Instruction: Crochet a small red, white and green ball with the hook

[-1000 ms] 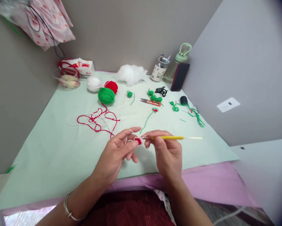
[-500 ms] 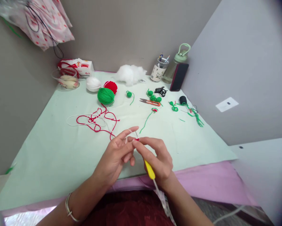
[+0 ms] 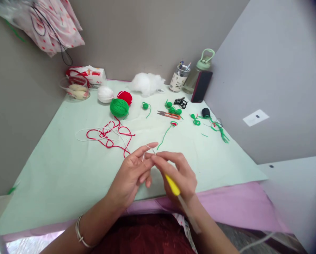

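My left hand (image 3: 131, 174) is pinched at thumb and fingers, its index finger stretched out with white yarn (image 3: 150, 149) running over it. The small red crochet piece at its fingertips is almost wholly covered by fingers. A crochet hook with a yellow handle (image 3: 173, 185) lies in my right hand (image 3: 183, 173), whose thumb and index meet the left fingertips; its tip is hardly visible. Left of the hands, loose red yarn (image 3: 109, 144) is tangled with white strands. Just beyond them rests a small red, white and green crocheted piece (image 3: 174, 124) with a green tail.
Green (image 3: 119, 108), red (image 3: 125, 97) and white yarn balls (image 3: 105, 95) stand together at the back left. Orange-handled thread snips (image 3: 169, 115), small green balls (image 3: 172, 109) and black hair clips (image 3: 180, 102) lie mid-table. Behind are white stuffing (image 3: 147, 84), a pen cup (image 3: 179, 79), bottle (image 3: 192, 79) and phone (image 3: 202, 86).
My right hand has shifted slightly right and turned, swinging the hook's rear end to the right. The red bit seen at the fingertips is now covered. My left hand has barely moved.
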The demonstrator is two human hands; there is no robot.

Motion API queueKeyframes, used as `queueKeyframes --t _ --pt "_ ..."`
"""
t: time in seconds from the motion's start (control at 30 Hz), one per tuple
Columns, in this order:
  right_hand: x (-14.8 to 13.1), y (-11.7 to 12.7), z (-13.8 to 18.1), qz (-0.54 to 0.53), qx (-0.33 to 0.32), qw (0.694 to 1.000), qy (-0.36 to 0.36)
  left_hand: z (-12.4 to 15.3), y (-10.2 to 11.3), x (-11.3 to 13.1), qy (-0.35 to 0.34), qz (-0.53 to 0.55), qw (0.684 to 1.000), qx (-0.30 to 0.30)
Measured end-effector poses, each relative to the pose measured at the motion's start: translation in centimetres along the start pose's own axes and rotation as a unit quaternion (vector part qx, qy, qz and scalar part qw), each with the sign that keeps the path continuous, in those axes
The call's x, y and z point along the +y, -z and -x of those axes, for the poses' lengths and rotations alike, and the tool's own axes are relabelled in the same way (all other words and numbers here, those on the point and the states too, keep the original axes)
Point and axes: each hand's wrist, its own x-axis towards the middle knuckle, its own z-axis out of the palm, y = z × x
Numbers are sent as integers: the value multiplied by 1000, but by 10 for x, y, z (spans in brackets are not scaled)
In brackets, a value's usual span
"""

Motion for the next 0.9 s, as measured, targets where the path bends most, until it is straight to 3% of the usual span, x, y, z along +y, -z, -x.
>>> queueKeyframes --t 0.07,0.2,0.33,0.6,0.73,0.83,0.9 --pt "1 3 1 14 2 1000 14 -2 4 3 30 28 999 -5" --pt "2 4 -7 -149 79 978 -126 -4 6 7 7 25 1000 17" --pt "3 -1 -12 -244 41 954 -172 -2 2 3 -44 -40 998 10" --pt "7 3 -11 -338 51 905 -253 2 3 4 -42 -82 996 3" --pt "0 5 -8 -224 46 952 -202 1 5 4 -67 -102 992 9" --pt "-1 3 -1 -91 14 992 -85 1 4 0 -93 -123 988 26" --pt "2 1 3 -8 -8 1000 7 0 3 -2 -99 -121 987 33"
